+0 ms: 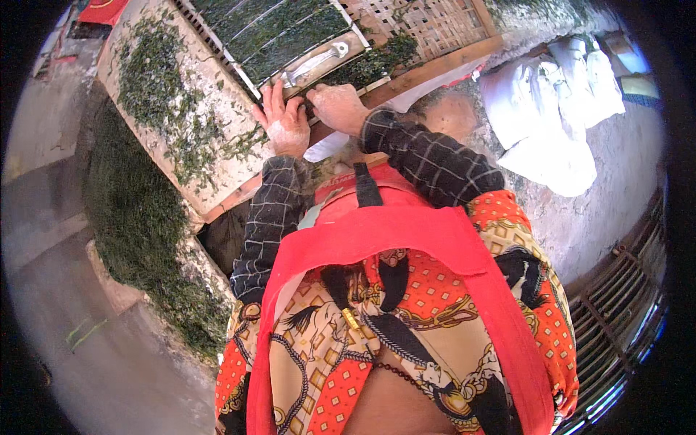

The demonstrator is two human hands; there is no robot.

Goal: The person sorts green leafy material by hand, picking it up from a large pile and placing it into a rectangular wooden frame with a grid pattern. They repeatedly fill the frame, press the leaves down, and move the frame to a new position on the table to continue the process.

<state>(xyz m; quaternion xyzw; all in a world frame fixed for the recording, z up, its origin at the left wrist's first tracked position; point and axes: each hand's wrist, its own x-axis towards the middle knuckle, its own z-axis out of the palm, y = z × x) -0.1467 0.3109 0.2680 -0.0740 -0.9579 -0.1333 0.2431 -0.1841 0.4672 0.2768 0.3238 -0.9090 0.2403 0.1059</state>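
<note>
My left hand [285, 122] lies with spread fingers at the near corner of a slatted frame [247, 81], its fingertips by a light bar with a pale metal handle [315, 64]. Just right of it, my right hand [338, 106] bends its fingers down at the near edge of the frame; what is under those fingertips is hidden. Dark green leaves [272, 41] fill the spaces between the slats. More chopped leaves [152, 70] lie loose on the pale board [239, 163] to the left, and a clump [380, 60] sits right of the handle.
A woven tray [429, 27] with a wooden rim is at the top right. Bright white plastic bags [544, 109] lie to the right. A large heap of green leaves [136, 217] is at the lower left. A metal grate [614, 310] shows at the right edge, and something red [103, 12] at the top left.
</note>
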